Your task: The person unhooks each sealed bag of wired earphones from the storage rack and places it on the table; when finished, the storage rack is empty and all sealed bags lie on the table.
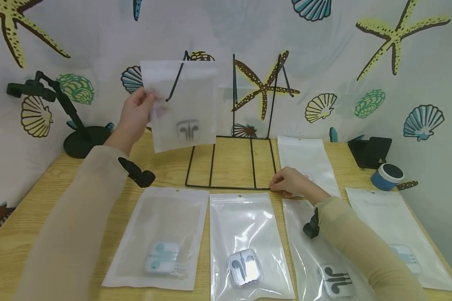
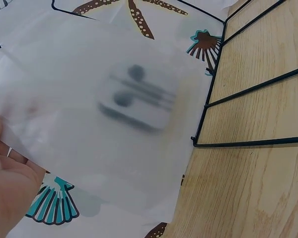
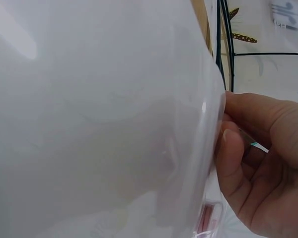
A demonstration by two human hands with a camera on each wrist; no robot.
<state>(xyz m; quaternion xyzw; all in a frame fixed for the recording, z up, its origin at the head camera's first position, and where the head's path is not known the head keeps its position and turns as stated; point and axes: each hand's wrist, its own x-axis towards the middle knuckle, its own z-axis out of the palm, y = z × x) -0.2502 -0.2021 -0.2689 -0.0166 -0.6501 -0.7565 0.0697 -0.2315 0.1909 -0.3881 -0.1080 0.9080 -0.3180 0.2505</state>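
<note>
My left hand [image 1: 135, 113] pinches the left edge of a frosted zip bag [image 1: 184, 108] with boxed earphones [image 1: 187, 130] inside. This bag stands upright at the left of a black wire rack [image 1: 253, 167], whose left prong [image 1: 175, 81] shows in front of the bag's upper part. In the left wrist view the earphones [image 2: 139, 96] look dark and blurred through the film. My right hand [image 1: 295, 182] has thumb and fingers closed at the front right corner of the rack's base. In the right wrist view, a bag's edge [image 3: 221, 84] partly hides the fingertips.
Bagged earphones lie along the front: a left bag [image 1: 165, 221], a middle bag [image 1: 241, 221] and others at right. Another bag [image 1: 305, 154] lies behind my right hand. A black stand [image 1: 86, 140] is at left; a blue jar [image 1: 386, 177] and black holder [image 1: 371, 152] are at right.
</note>
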